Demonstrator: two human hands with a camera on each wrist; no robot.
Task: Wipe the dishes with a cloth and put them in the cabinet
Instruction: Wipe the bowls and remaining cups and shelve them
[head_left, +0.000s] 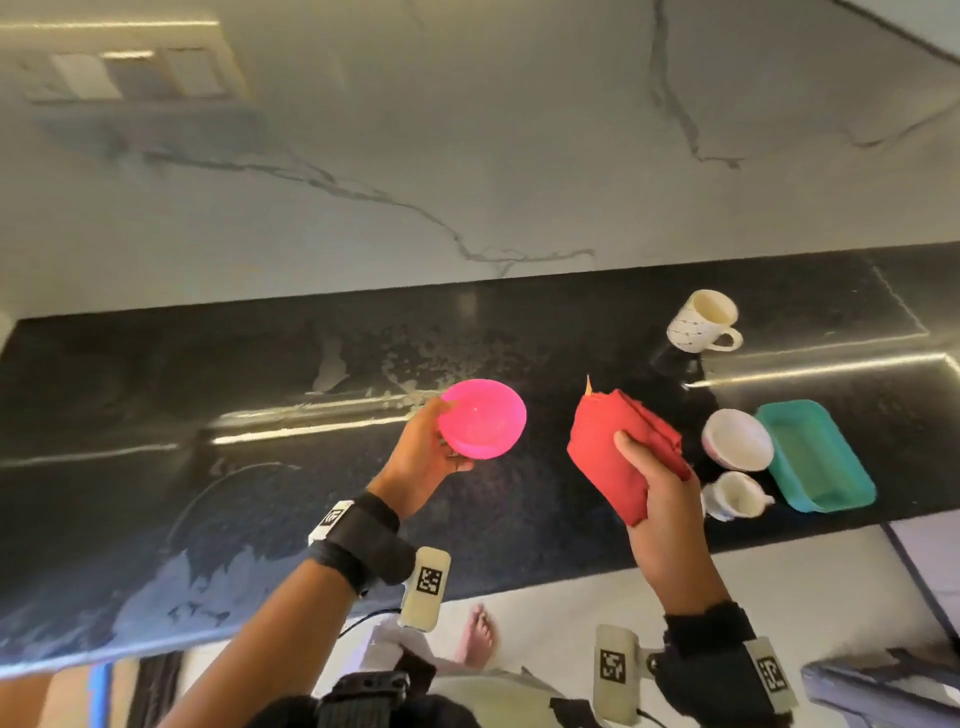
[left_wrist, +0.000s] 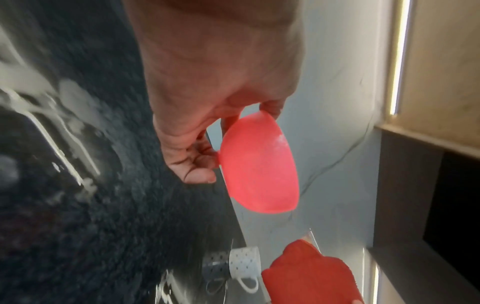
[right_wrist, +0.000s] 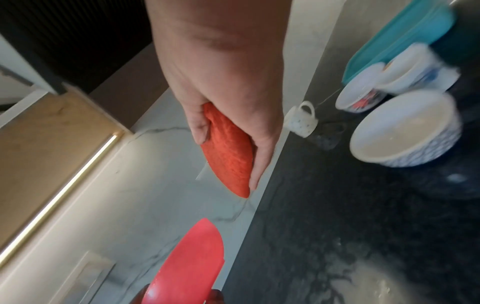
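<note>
My left hand (head_left: 434, 457) holds a small pink bowl (head_left: 483, 418) above the black counter (head_left: 260, 374), thumb on its rim and fingers under it. In the left wrist view the pink bowl (left_wrist: 259, 166) stands on edge at my left hand's fingertips (left_wrist: 200, 174). My right hand (head_left: 654, 488) grips a folded red cloth (head_left: 618, 452), held a short way right of the bowl and apart from it. The right wrist view shows the cloth (right_wrist: 228, 152) pinched between thumb and fingers, with the pink bowl (right_wrist: 189, 265) below it.
On the counter's right stand a spotted white mug (head_left: 701, 322), a white bowl (head_left: 737, 439), a small white cup (head_left: 737, 496) and a teal container (head_left: 815, 454). A marble wall (head_left: 467, 156) with a switch plate (head_left: 130, 73) rises behind. Water spots lie behind the pink bowl.
</note>
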